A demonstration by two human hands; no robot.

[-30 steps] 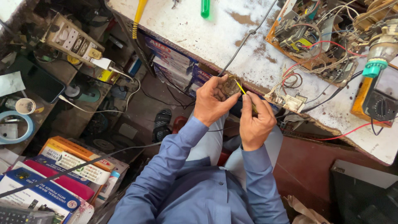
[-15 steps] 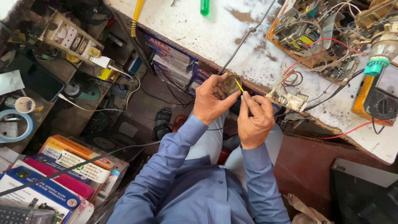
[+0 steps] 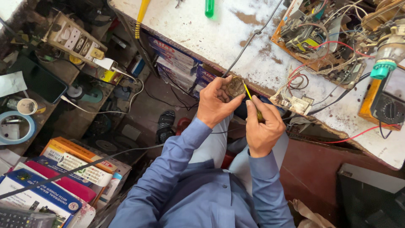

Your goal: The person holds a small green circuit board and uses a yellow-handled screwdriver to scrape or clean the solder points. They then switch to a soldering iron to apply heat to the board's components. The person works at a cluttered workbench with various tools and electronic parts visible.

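Observation:
My left hand grips a small round brownish metal part between thumb and fingers, just below the edge of the white workbench. My right hand is closed around a thin yellow-handled tool, whose tip touches the round part. Both forearms wear blue sleeves. A black cable runs from the bench top down toward the part.
An orange circuit board with tangled wires and a multimeter lie on the bench at right. A green tool handle and a yellow one lie at the top. Power strip, tape roll and stacked boxes fill the left.
Both hands stay together at the bench edge; they have shifted only slightly, with the yellow tool still against the round part.

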